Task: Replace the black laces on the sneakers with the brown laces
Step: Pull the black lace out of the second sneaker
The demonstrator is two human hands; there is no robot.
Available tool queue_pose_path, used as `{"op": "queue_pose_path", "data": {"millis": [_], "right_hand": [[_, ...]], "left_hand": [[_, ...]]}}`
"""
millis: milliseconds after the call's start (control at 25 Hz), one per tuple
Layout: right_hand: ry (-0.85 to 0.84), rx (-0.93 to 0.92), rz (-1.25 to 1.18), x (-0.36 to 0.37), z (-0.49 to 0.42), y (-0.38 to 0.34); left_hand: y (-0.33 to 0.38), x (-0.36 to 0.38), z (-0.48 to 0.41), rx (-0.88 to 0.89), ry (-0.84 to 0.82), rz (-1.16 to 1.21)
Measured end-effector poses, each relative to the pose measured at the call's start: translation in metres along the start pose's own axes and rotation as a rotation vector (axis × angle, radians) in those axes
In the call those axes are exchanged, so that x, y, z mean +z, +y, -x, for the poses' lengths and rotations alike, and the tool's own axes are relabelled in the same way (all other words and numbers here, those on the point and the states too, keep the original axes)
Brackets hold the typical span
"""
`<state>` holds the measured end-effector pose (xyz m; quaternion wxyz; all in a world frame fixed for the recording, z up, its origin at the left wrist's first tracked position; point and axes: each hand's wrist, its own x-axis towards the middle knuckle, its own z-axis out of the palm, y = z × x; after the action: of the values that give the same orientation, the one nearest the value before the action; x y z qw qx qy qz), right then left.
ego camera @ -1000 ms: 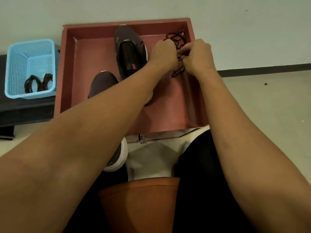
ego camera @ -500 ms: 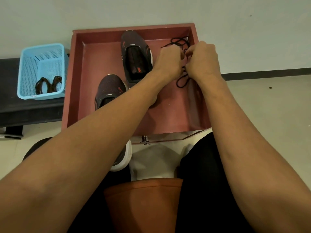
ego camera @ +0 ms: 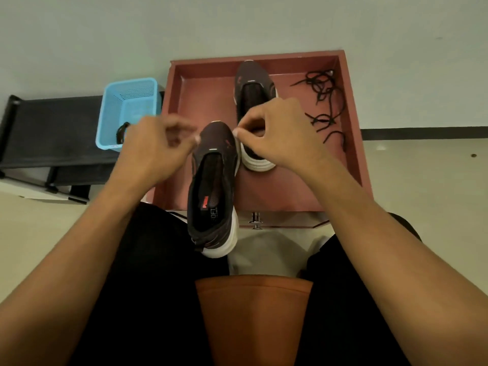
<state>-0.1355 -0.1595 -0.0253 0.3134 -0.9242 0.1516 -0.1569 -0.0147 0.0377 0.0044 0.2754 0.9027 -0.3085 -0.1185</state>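
Note:
Two dark sneakers without laces are in view. The near sneaker [ego camera: 212, 191] hangs over the front edge of the red-brown drawer tray [ego camera: 353, 143]. The far sneaker [ego camera: 253, 83] stands inside the tray. The black laces [ego camera: 323, 101] lie loose in the tray's right part. A brown lace [ego camera: 121, 132] shows in the blue basket [ego camera: 126, 101]. My left hand [ego camera: 155, 149] is blurred, left of the near sneaker's toe, fingers loosely curled and holding nothing I can see. My right hand [ego camera: 274, 133] hovers over the far sneaker's heel with fingers pinched and nothing visible in them.
The blue basket stands on a low black shelf [ego camera: 52, 133] left of the tray. A metal knob [ego camera: 255, 220] sticks out of the tray's front. My dark trouser legs and an orange stool seat [ego camera: 250, 313] fill the foreground. A wall runs behind.
Both hands have let go of the black laces and moved left and nearer, toward the sneakers. The laces now lie alone at the tray's right. The camera has shifted left.

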Motion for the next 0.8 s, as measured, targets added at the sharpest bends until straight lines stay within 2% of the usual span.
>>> {"op": "queue_pose_path", "data": {"millis": [120, 280, 480, 600, 800], "right_hand": [[0.131, -0.061, 0.041, 0.003, -0.001, -0.014], [-0.105, -0.029, -0.050, 0.008, 0.010, -0.023], [-0.390, 0.025, 0.073, 0.022, 0.025, -0.038], [-0.467, 0.065, 0.067, 0.032, 0.026, -0.039], [-0.495, 0.125, 0.028, 0.033, 0.023, -0.041]], "left_hand": [[-0.021, 0.005, 0.036, -0.106, -0.049, 0.010], [-0.029, 0.011, 0.061, -0.132, -0.101, -0.045], [-0.038, 0.014, 0.069, -0.139, -0.147, -0.130], [-0.040, 0.016, 0.071, -0.136, -0.161, -0.128], [-0.044, 0.016, 0.069, -0.158, -0.153, -0.103]]}}
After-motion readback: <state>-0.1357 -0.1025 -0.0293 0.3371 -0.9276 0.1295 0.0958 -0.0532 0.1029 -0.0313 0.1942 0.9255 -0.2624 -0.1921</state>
